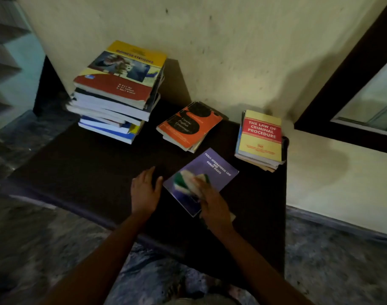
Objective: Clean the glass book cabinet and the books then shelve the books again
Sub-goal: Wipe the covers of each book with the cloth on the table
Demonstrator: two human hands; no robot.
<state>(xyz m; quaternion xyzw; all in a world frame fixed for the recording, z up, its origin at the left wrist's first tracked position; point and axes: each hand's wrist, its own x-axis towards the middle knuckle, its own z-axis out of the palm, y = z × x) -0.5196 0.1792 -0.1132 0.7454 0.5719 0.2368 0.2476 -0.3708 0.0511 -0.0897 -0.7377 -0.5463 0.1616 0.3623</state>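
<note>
A purple book [219,170] titled Public International Law and Human Rights lies flat on the dark table [82,172]. My right hand [212,205] presses a green and white cloth [189,180] onto its cover; the cloth is blurred. My left hand [144,190] rests flat on the table with straight fingers, its thumb at the book's left edge. Behind stand a tall stack of books [117,91] topped by a yellow and red Business Statistics, a small pile with an orange grammar book [189,126], and a pile topped by a yellow law book [260,135].
The table stands against a cream wall [232,51]. A dark-framed glass panel [368,102] is at the right. Shelves [5,51] show dimly at the far left. Mottled grey floor [34,249] surrounds the table.
</note>
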